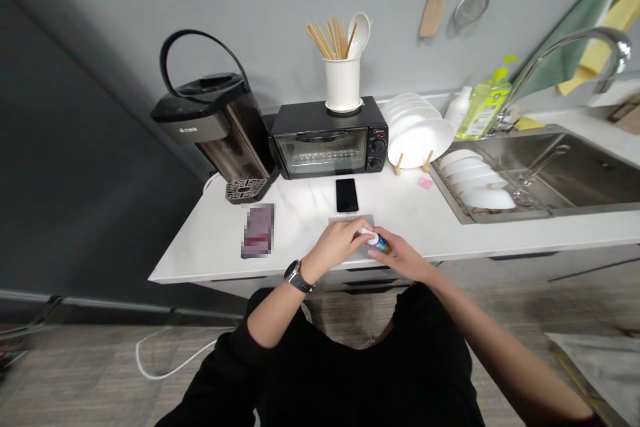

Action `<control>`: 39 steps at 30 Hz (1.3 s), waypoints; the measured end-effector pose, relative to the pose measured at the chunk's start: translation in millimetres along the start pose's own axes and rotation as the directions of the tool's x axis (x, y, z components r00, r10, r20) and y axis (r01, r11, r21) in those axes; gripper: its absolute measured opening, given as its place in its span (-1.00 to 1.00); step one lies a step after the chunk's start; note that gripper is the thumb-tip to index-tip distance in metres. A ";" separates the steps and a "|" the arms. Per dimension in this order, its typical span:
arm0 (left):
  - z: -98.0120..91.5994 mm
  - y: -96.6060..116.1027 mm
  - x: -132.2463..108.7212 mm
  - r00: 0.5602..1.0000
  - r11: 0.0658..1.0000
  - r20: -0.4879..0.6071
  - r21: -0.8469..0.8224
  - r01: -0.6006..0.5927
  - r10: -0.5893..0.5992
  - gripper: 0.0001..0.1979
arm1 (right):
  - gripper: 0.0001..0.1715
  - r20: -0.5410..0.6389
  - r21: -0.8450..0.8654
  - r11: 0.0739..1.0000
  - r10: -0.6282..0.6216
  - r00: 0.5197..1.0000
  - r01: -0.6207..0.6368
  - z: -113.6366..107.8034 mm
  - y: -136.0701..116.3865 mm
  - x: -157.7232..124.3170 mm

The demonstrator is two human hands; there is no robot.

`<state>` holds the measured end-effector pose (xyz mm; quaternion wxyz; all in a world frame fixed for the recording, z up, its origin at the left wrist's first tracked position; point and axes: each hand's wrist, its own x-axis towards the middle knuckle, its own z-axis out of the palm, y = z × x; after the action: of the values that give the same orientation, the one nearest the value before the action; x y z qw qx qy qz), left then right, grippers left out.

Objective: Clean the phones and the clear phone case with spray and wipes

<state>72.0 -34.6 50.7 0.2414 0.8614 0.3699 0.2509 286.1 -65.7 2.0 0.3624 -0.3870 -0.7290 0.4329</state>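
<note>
Above the counter's front edge, my right hand is closed around a small bottle with a colourful blue label. My left hand, with a dark watch on its wrist, pinches the white cap at the bottle's top end. The bottle lies tilted, nearly sideways, between both hands. Beneath them a flat grey sheet or cloth rests on the counter, partly hidden by my hands. Just behind it lies a black-screened phone.
A pixelated purple item lies left on the white counter. Behind stand a water dispenser, a toaster oven topped by a chopstick holder, and racked plates. The sink holds bowls at right.
</note>
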 end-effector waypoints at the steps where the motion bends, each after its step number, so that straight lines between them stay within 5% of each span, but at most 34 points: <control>1: 0.1 5.5 -4.7 1.000 1.000 0.018 0.010 -0.001 0.001 -0.76 | -0.60 0.010 -0.015 1.000 -0.013 1.000 0.013 4.3 -5.9 -2.5; 4: -16.1 14.9 -28.8 1.000 1.000 0.007 -0.002 0.028 -0.028 -0.76 | -0.66 0.075 0.037 0.999 -0.011 0.997 0.009 8.4 -20.1 -12.1; 6: -41.0 12.5 -47.8 0.970 0.991 -0.203 -0.024 0.128 -0.130 -0.71 | -0.65 0.102 0.174 0.984 0.025 0.994 -0.043 4.2 -22.6 -21.2; 8: -69.1 2.7 -62.9 0.811 0.966 -0.530 -0.070 0.250 -0.248 -0.69 | -0.61 0.086 0.383 0.916 0.092 0.992 -0.118 -2.4 -18.8 -31.0; 9: -80.1 -4.3 -67.6 0.740 0.952 -0.609 -0.094 0.291 -0.286 -0.71 | -0.59 0.078 0.489 0.859 0.127 0.989 -0.149 -5.2 -15.6 -35.5; 10: -86.9 -12.0 -70.1 0.742 0.947 -0.599 -0.096 0.307 -0.302 -0.74 | -0.58 0.074 0.580 0.796 0.158 0.985 -0.171 -7.2 -12.2 -39.3; 11: -88.6 -20.1 -70.5 0.798 0.949 -0.522 -0.084 0.305 -0.302 -0.76 | -0.56 0.074 0.651 0.736 0.182 0.980 -0.186 -8.0 -9.3 -42.2; 14: -64.9 -44.8 -63.6 0.913 0.950 -0.266 -0.046 0.309 -0.309 -0.76 | -0.53 0.056 0.760 0.625 0.211 0.976 -0.179 -3.6 -5.6 -44.6; 18: -14.2 -78.2 -52.5 0.891 0.924 -0.255 -0.029 0.380 -0.375 -0.72 | -0.55 -0.007 0.817 0.559 0.254 0.967 -0.141 6.0 -9.2 -38.0; 21: 2.0 -97.0 -51.6 0.866 0.913 -0.292 -0.089 0.397 -0.405 -0.68 | -0.58 -0.012 0.817 0.558 0.268 0.963 -0.145 8.5 -11.4 -32.9; 29: -1.2 -99.7 -58.3 0.859 0.894 -0.262 -0.221 0.390 -0.440 -0.67 | -0.50 -0.111 0.729 0.679 0.242 0.964 -0.087 17.2 -6.6 -24.9; 39: -1.0 -98.1 -56.8 0.859 0.893 -0.261 -0.229 0.388 -0.441 -0.69 | -0.55 -0.060 0.774 0.624 0.250 0.966 -0.113 19.9 -15.3 -20.1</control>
<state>-13.4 -17.6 -22.0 0.3012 0.6882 0.5573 0.3536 273.9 -95.4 4.9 0.5037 -0.3033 -0.4030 0.7013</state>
